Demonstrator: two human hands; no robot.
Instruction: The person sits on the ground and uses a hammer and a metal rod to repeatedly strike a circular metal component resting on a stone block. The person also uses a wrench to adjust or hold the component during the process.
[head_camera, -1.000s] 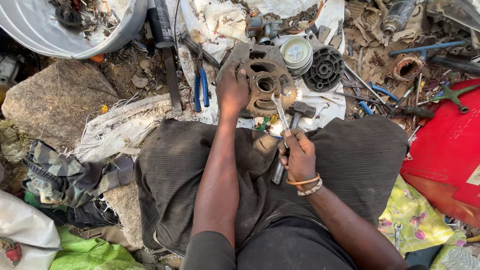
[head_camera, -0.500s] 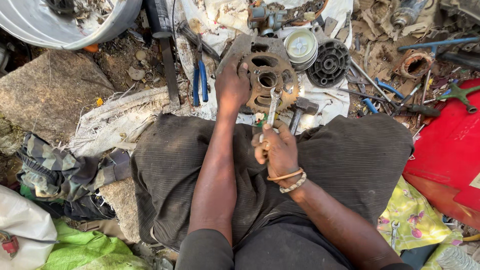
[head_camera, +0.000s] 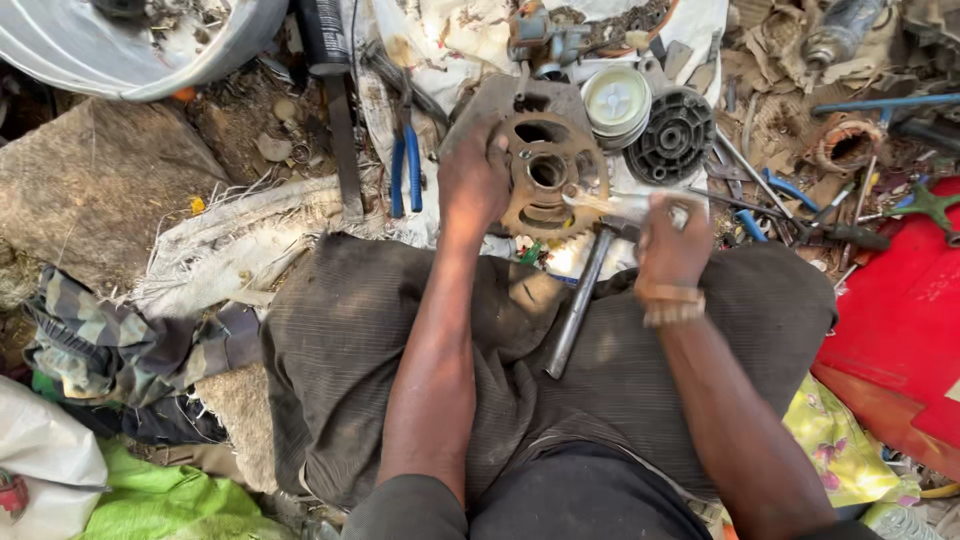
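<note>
My left hand (head_camera: 472, 182) grips the left edge of a rusty round metal housing (head_camera: 547, 185) with several holes, held upright on the ground in front of my knees. My right hand (head_camera: 672, 245), blurred by motion, is shut on a shiny metal wrench (head_camera: 612, 203) whose far end touches the housing's right side. A hammer (head_camera: 580, 300) with a long metal handle lies across my lap between the two hands.
Blue-handled pliers (head_camera: 404, 170) lie left of the housing. A black ribbed round part (head_camera: 677, 135) and a white round cap (head_camera: 615, 100) sit behind it. Screwdrivers and scrap clutter the right, by a red sheet (head_camera: 900, 310). A large metal basin (head_camera: 120, 45) is at the top left.
My right hand swung from the lap up and to the right, bringing the wrench level against the housing's right side. The left hand kept its grip on the housing.
</note>
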